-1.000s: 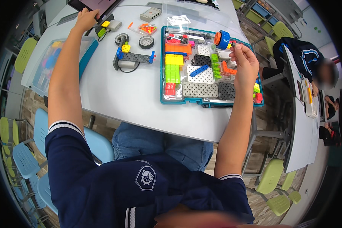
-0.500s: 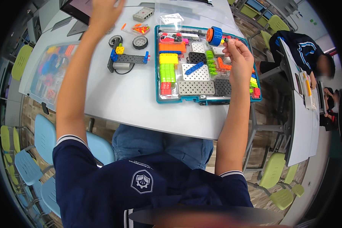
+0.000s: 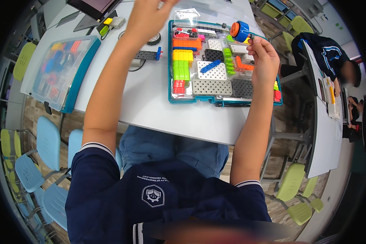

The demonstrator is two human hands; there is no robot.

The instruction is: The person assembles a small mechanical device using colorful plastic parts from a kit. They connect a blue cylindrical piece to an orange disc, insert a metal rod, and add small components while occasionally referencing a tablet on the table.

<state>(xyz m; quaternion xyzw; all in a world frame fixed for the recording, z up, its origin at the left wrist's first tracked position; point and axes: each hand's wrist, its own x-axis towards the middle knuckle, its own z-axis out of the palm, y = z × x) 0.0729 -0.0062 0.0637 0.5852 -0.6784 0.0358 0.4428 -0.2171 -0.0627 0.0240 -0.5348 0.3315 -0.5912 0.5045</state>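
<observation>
By the counter's (image 3: 166, 110) right edge, the right hand (image 3: 265, 61) is pinching a blue-and-orange round piece (image 3: 243, 30) above the parts box (image 3: 170, 77); farther off, the left hand (image 3: 147, 18) is swinging from the dark screen (image 3: 96, 8) — now nearing the parts box, its grip unclear.

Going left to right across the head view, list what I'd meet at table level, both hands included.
Lidded teal case → gray block with yellow and green parts → left hand → blue strip on a white plate → blue-and-orange round part → right hand holding that part.
</observation>
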